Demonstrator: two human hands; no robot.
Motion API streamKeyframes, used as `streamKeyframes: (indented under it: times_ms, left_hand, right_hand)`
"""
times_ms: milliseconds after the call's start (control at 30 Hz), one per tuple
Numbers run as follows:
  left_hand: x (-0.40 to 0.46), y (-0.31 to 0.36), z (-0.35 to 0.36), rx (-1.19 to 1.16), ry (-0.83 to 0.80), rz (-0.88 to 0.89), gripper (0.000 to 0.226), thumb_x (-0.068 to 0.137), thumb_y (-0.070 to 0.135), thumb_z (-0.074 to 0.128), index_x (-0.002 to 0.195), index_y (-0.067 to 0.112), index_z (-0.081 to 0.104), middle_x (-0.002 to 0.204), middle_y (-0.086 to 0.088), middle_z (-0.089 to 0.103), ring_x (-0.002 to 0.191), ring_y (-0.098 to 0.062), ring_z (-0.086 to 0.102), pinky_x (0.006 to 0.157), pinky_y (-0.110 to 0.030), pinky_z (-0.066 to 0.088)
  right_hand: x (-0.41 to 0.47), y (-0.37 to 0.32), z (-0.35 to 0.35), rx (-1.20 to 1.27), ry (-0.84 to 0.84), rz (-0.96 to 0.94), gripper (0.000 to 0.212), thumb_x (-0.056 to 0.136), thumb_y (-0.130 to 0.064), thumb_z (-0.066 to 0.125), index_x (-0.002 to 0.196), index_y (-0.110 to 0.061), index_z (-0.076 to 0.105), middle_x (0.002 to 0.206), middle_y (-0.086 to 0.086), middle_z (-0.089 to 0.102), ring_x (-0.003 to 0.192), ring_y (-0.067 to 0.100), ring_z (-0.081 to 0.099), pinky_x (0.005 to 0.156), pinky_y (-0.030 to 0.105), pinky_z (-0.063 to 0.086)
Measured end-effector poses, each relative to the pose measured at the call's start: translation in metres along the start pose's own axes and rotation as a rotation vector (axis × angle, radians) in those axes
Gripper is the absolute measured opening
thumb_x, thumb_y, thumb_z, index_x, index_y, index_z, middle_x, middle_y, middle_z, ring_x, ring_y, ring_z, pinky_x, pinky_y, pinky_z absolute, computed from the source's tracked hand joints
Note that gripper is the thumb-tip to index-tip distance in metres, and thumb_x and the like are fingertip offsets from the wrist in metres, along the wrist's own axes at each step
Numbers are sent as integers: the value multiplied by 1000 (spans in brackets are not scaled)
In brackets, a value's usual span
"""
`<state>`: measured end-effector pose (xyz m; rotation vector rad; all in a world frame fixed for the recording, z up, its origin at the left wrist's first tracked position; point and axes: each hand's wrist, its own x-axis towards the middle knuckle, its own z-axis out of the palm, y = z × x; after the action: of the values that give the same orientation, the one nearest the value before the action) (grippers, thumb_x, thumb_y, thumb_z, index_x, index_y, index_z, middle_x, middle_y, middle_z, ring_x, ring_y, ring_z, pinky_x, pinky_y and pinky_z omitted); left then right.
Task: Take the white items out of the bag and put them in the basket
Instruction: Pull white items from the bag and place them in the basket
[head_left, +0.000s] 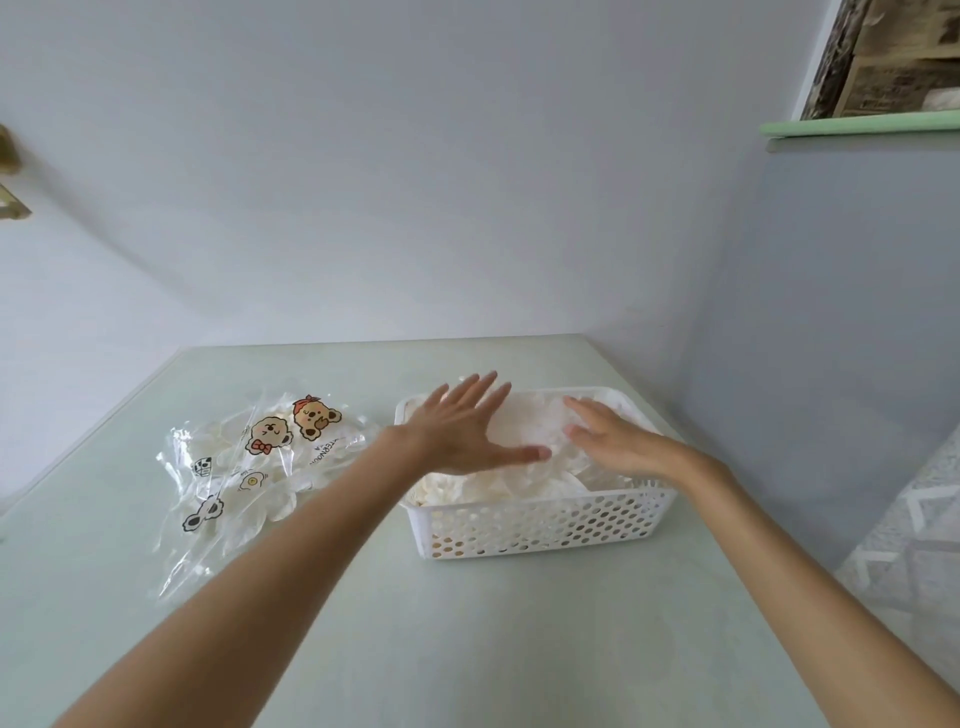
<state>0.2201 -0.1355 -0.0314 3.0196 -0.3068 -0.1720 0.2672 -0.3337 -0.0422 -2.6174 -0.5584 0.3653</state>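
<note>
A white perforated basket (540, 525) stands on the pale green table, right of centre. It is filled with white, thin, crinkled items (524, 426). My left hand (460, 426) lies flat over the items on the basket's left side, fingers straight and spread. My right hand (610, 434) rests flat on the items at the right, fingers extended. A clear plastic bag (244, 467) printed with cartoon bears lies crumpled to the left of the basket; a few pale items still show through it.
The pale green table (467, 623) reaches the light wall at the back. Its right edge drops beside a blue-grey wall, with patterned floor (914, 545) below. A green shelf edge (857, 127) juts out high on the right.
</note>
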Motion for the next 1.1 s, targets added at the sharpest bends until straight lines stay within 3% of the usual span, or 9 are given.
streamKeyframes:
  times_ms: [100, 233, 367, 500, 600, 700, 900, 1000, 1100]
  left_hand:
    - [8, -10, 20, 11, -141, -77, 118, 69, 92, 27, 152, 20, -16, 159, 4, -20, 146, -12, -17, 120, -41, -7]
    - [8, -12, 21, 27, -198, -115, 122, 66, 94, 27, 153, 18, -10, 161, 3, -12, 148, -13, -9, 120, -45, 0]
    - [3, -5, 5, -16, -74, -128, 120, 64, 95, 30, 153, 15, 15, 161, 2, 14, 147, -19, 17, 117, -45, 19]
    - [-21, -8, -16, -166, 112, -115, 88, 76, 85, 30, 141, 27, 45, 148, 10, 43, 134, -16, 42, 106, -40, 34]
    - [-59, -35, -21, -348, 329, -59, 50, 88, 65, 45, 126, 35, 56, 131, 19, 57, 119, -6, 54, 100, -35, 42]
    - [-100, -86, -10, -371, 444, -221, 47, 87, 51, 61, 130, 34, 53, 128, 18, 55, 120, -9, 53, 97, -32, 41]
    - [-148, -152, 6, -386, 40, -490, 100, 72, 68, 65, 150, 21, 24, 157, 2, 25, 143, -19, 28, 111, -32, 25]
    - [-165, -160, 10, -370, -211, -391, 151, 21, 102, 43, 152, 34, 10, 161, 9, 6, 146, -10, 19, 116, -32, 18]
    - [-165, -171, 23, -299, -234, -409, 126, 44, 96, 47, 151, 39, 14, 161, 7, 8, 146, -13, 19, 115, -34, 19]
  right_hand:
    - [5, 7, 10, -102, -137, 92, 69, 101, -51, 24, 152, -20, -10, 158, -4, -22, 145, 12, -20, 117, 39, -5]
    - [6, 11, 10, -129, -140, 63, 77, 99, -54, 32, 152, -18, -10, 158, -4, -21, 145, 12, -19, 117, 38, -4]
    - [7, 9, 3, -22, 48, -9, 66, 98, -45, 44, 152, -18, 19, 160, -2, 10, 147, 15, 8, 117, 35, 12]
    - [-2, 3, -8, 99, 319, -111, 35, 96, -32, 53, 130, -25, 54, 140, -6, 49, 131, 14, 42, 105, 29, 33]
    - [-11, -17, -9, 131, 458, -193, 20, 96, -24, 54, 113, -27, 64, 118, -11, 63, 113, 10, 56, 96, 30, 42]
    - [-22, -59, 5, 190, 429, -297, 16, 94, -24, 56, 103, -30, 68, 103, -16, 68, 99, 3, 62, 96, 35, 48]
    - [-37, -156, 65, 46, 242, -501, 18, 94, -26, 54, 101, -33, 69, 96, -20, 66, 98, -1, 57, 91, 28, 44]
    - [-39, -185, 94, -156, 263, -528, 21, 96, -27, 49, 105, -28, 68, 105, -16, 64, 108, 9, 51, 84, 23, 33]
    - [-37, -193, 117, -245, 331, -500, 21, 95, -29, 49, 102, -26, 69, 107, -12, 65, 108, 10, 48, 85, 20, 26]
